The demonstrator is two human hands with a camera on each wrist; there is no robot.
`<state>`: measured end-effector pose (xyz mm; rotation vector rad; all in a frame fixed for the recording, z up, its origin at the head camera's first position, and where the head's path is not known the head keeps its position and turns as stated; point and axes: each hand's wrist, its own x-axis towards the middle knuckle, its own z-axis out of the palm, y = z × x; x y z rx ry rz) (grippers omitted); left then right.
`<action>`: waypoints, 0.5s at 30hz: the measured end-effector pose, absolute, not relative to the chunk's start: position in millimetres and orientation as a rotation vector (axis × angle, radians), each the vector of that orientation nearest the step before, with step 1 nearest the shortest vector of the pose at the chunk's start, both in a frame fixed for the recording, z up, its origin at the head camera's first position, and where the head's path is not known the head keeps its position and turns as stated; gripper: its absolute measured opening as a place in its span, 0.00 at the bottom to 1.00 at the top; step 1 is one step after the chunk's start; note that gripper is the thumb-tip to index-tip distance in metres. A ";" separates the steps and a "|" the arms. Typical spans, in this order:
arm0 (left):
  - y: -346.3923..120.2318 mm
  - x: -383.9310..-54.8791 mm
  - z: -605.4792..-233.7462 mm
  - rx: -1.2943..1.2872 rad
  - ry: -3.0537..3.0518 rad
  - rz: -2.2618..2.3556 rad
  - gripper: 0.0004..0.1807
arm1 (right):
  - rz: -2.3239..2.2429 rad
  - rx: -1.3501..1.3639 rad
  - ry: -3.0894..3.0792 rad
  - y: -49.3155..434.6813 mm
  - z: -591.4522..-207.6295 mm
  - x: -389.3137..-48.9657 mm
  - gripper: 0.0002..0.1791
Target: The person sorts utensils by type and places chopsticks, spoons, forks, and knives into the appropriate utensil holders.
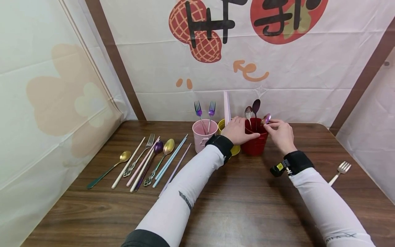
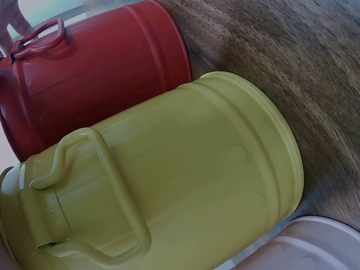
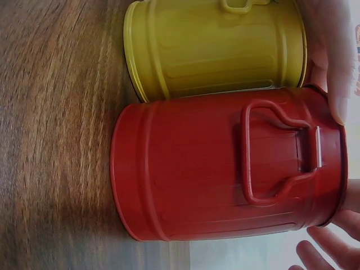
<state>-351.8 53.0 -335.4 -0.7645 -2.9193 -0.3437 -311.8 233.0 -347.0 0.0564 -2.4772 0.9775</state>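
My right hand [image 1: 281,135] is at the right rim of the red bucket [image 1: 254,145], thumb and forefinger pinching a purple-gold spoon [image 1: 266,119] just below its bowl. Two more spoons stand in that bucket, a silver one [image 1: 248,112] and a dark one [image 1: 256,106]. Over the front of the yellow bucket [image 2: 185,174] lies my left hand [image 1: 236,132], its thumb stretched to the red bucket's rim. Pale pink chopsticks [image 1: 227,106] rise from the yellow bucket behind that hand. In the right wrist view, right-hand fingers [image 3: 332,247] show beside the red rim.
A pink bucket [image 1: 200,135] with two iridescent forks [image 1: 211,109] stands left of the yellow one. Spoons, a fork [image 1: 150,140] and several chopsticks [image 1: 169,163] lie on the table's left. A white-handled fork [image 1: 343,168] lies at the right. A fabric wall [image 1: 160,72] closes the back.
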 end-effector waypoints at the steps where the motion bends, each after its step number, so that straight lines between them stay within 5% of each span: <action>1: 52.8 -351.7 -335.3 -0.764 -2.920 -0.343 0.41 | 0.984 0.060 -2.474 232.5 -347.0 -311.8 0.14; 15: 52.9 -352.1 -334.9 -0.771 -2.915 -0.351 0.40 | 1.003 0.046 -2.470 232.0 -341.5 -307.5 0.15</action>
